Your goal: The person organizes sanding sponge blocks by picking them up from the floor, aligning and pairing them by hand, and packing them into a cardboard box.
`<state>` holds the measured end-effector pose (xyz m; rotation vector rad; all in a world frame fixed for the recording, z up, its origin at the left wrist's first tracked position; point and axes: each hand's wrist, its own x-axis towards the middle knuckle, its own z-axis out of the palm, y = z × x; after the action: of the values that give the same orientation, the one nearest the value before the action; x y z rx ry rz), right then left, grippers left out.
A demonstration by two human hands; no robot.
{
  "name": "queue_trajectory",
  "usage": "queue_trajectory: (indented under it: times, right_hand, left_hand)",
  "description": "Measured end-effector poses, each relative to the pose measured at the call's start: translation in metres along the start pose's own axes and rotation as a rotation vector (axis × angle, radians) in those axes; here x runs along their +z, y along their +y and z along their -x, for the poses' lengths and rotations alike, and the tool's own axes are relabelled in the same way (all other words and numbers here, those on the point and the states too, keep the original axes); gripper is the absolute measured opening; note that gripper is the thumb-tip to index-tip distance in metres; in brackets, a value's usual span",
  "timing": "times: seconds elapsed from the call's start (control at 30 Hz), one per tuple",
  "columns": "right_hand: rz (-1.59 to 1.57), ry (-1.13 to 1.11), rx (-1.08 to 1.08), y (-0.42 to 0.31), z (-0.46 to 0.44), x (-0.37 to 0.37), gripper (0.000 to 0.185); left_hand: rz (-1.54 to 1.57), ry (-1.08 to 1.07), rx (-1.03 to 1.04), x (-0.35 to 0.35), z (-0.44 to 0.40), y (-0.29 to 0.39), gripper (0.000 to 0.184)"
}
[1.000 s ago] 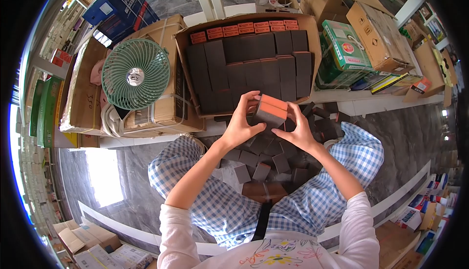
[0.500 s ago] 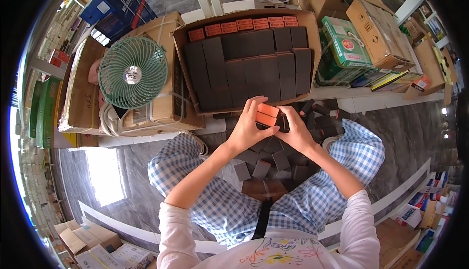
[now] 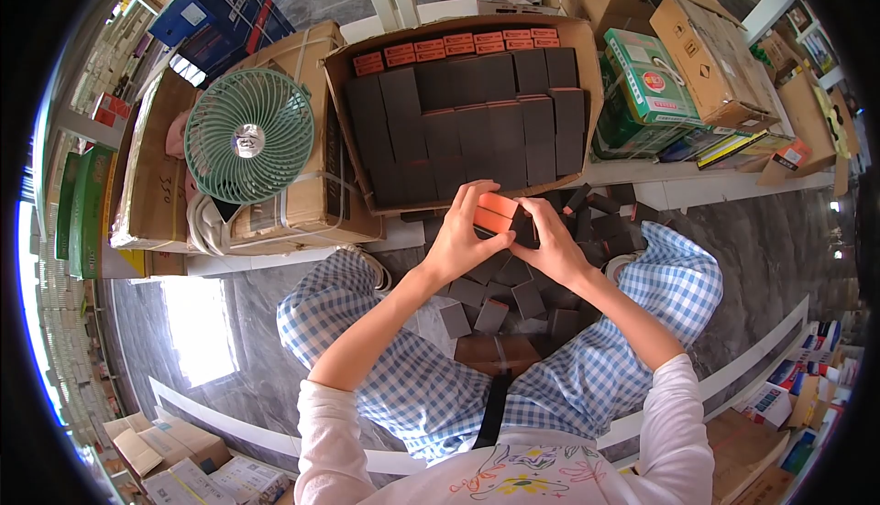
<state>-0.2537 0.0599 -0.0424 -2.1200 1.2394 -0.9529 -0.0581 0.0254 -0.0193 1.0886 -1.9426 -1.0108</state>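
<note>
Between my two hands are small black boxes with orange faces (image 3: 496, 214), pressed side by side just in front of the large carton. My left hand (image 3: 465, 241) wraps their left side, with its thumb below. My right hand (image 3: 555, 247) grips the dark right side, and its fingers partly hide how many boxes there are. Just beyond, the open cardboard carton (image 3: 591, 93) is packed with rows of similar black boxes (image 3: 477, 138). Several loose black boxes (image 3: 528, 301) lie heaped on the floor below my hands, between my legs.
A green fan (image 3: 249, 138) rests on a strapped cardboard box (image 3: 302, 221) to the left. On the right stand a green-and-white box (image 3: 653, 83) and an open brown carton (image 3: 715, 65). More cartons (image 3: 179, 445) sit at the lower left. My checked-trouser legs flank the heap.
The held boxes have turned slightly, their orange faces shifting a little left, and more of the dark side shows by my right hand. My hands stay in nearly the same place.
</note>
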Motion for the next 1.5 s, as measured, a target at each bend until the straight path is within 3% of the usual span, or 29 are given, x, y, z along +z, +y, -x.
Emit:
queue_trajectory:
  times: [0.13,0.23,0.3,0.43,0.63,0.73,1.0,1.5]
  right_hand:
    - [0.005,0.002,0.008,0.000,0.001,0.000,0.070]
    - [0.030,0.010,0.008,0.001,-0.001,-0.006,0.069]
    - [0.073,-0.033,0.000,0.000,-0.003,-0.011,0.066]
    - [0.032,-0.058,0.001,0.001,-0.004,-0.011,0.067]
    - [0.229,-0.216,-0.131,0.001,-0.010,-0.026,0.093]
    - [0.255,-0.251,-0.109,0.004,-0.012,-0.032,0.090]
    - [0.445,-0.252,-0.100,0.015,-0.015,-0.043,0.080]
    - [0.619,-0.276,-0.125,0.026,-0.013,-0.051,0.071]
  left_hand:
    - [0.023,-0.035,-0.057,-0.002,0.000,0.002,0.070]
    - [0.010,-0.092,0.051,-0.011,-0.003,0.004,0.072]
    - [-0.273,-0.159,0.135,-0.020,-0.005,0.009,0.071]
    - [-0.359,-0.212,0.206,-0.024,-0.006,0.001,0.069]
    - [-0.473,-0.066,0.278,-0.040,-0.014,-0.004,0.067]
    - [-0.508,-0.004,0.219,-0.059,-0.037,-0.014,0.068]
    - [-0.664,0.172,0.299,-0.100,-0.142,-0.045,0.055]
    - [-0.951,-0.094,-0.140,-0.106,-0.217,-0.122,0.062]
